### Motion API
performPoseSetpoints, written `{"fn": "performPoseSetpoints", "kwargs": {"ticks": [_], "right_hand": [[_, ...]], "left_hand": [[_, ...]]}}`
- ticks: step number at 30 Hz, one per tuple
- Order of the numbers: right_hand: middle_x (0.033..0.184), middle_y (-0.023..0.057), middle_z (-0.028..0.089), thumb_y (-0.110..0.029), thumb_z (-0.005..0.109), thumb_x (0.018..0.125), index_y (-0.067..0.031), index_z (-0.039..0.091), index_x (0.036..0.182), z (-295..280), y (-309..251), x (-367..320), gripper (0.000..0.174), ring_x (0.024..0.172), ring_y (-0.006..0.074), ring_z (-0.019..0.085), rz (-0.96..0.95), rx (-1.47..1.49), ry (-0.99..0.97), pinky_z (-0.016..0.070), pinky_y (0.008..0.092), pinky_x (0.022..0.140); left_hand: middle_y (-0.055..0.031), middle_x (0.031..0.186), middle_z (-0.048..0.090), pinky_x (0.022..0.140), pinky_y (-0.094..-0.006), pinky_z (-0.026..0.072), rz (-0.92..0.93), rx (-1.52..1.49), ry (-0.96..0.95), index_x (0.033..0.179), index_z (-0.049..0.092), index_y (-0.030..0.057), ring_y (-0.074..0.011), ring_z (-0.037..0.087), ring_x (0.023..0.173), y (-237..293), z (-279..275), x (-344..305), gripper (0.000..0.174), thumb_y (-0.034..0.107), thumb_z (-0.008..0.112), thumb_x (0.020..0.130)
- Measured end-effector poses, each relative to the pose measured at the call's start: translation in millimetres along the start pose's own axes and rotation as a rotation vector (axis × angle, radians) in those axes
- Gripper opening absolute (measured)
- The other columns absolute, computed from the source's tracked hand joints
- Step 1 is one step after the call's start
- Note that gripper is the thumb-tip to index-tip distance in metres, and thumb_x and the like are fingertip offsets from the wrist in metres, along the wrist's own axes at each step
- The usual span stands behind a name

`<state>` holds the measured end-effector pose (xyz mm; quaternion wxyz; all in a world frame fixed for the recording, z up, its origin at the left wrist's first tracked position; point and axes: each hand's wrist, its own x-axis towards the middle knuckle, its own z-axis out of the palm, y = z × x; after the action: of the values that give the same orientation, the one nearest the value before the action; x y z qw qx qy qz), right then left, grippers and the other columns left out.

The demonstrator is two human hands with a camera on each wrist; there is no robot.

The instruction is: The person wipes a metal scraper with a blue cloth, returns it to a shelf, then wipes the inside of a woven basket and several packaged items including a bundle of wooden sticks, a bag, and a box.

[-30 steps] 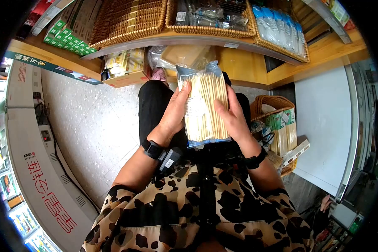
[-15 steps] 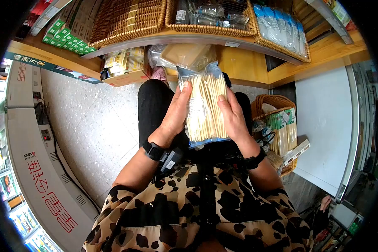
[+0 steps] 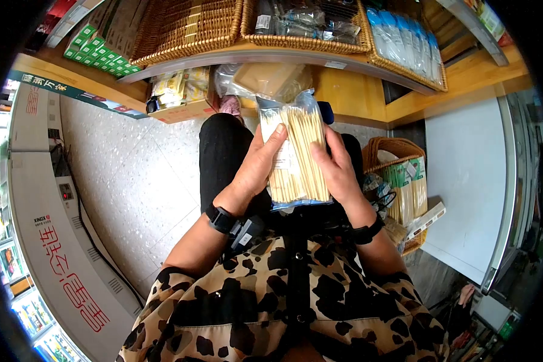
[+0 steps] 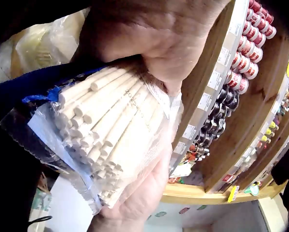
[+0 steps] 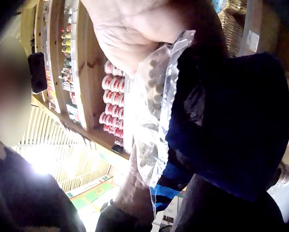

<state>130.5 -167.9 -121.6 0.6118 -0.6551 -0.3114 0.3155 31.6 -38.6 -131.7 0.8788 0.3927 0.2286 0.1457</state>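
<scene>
A clear plastic bag of bamboo sticks (image 3: 300, 154) is held upright over the person's lap in the head view. My left hand (image 3: 254, 168) grips its left edge, thumb lying across the front near a white label. On the opposite edge, my right hand (image 3: 339, 172) holds the bag with its thumb on the front; fingers of both hands are partly hidden behind it. Blunt round ends of the sticks (image 4: 110, 116) show through the plastic in the left wrist view. The right wrist view shows the crimped end of the bag (image 5: 168, 101) beside dark blue backing.
Ahead stands a wooden shelf (image 3: 350, 96) with wicker baskets (image 3: 187, 36) and packs of blue-topped items (image 3: 404, 42). A cardboard box (image 3: 184, 113) sits below it. At the right is a wicker basket (image 3: 383, 145) with more packs of sticks (image 3: 404, 187). A white freezer (image 3: 54, 241) lines the left.
My left thumb has slid inward over the bag's front. My right thumb moved outward, then slightly back in. The bag stays between both hands, with a slight shift in its tilt.
</scene>
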Motion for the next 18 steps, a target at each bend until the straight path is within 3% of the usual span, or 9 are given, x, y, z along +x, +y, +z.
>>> {"fn": "performPoseSetpoints", "kwargs": {"ticks": [5,12,14,18], "right_hand": [[0.116,0.0177,0.04,-0.027,0.066,0.082,-0.0025,0.034,0.132,2.3,0.5,-0.4,0.064,0.109,0.0294,0.044,-0.106,-0.274,-0.009,0.0371,0.0391,0.096],[0.114,0.0183,0.04,-0.019,0.068,0.078,-0.0022,0.035,0.13,8.0,-3.4,-0.8,0.063,0.108,0.0312,0.046,-0.032,-0.259,0.065,0.0408,0.0425,0.092],[0.113,0.0194,0.04,-0.015,0.068,0.076,-0.0018,0.035,0.129,9.8,-3.8,-0.5,0.064,0.107,0.0329,0.046,-0.039,-0.268,0.085,0.0414,0.0435,0.092],[0.113,0.0221,0.04,-0.012,0.068,0.073,-0.0006,0.035,0.128,13.6,-13.2,-1.4,0.065,0.107,0.0377,0.046,-0.166,-0.562,0.081,0.0416,0.0452,0.091]], "left_hand": [[-0.0117,0.115,0.051,0.083,-0.0294,0.0486,0.008,0.005,-0.027,0.129,0.029,0.001,-0.016,0.054,0.102,2.0,3.6,-2.0,0.053,0.03,0.053,0.093],[-0.0142,0.116,0.05,0.087,-0.03,0.0453,0.105,0.23,0.099,0.131,0.027,-0.0013,-0.0172,0.052,0.104,-8.5,5.1,-2.7,0.066,0.033,0.062,0.087],[-0.0139,0.113,0.052,0.086,-0.0303,0.0458,0.157,0.272,0.11,0.126,0.03,-0.0032,-0.018,0.053,0.101,-10.1,5.6,-1.8,0.068,0.032,0.068,0.082],[-0.0114,0.107,0.056,0.082,-0.0295,0.0477,0.182,0.318,0.097,0.119,0.038,-0.0038,-0.0165,0.056,0.096,-6.5,7.3,-1.4,0.063,0.026,0.074,0.077]]}}
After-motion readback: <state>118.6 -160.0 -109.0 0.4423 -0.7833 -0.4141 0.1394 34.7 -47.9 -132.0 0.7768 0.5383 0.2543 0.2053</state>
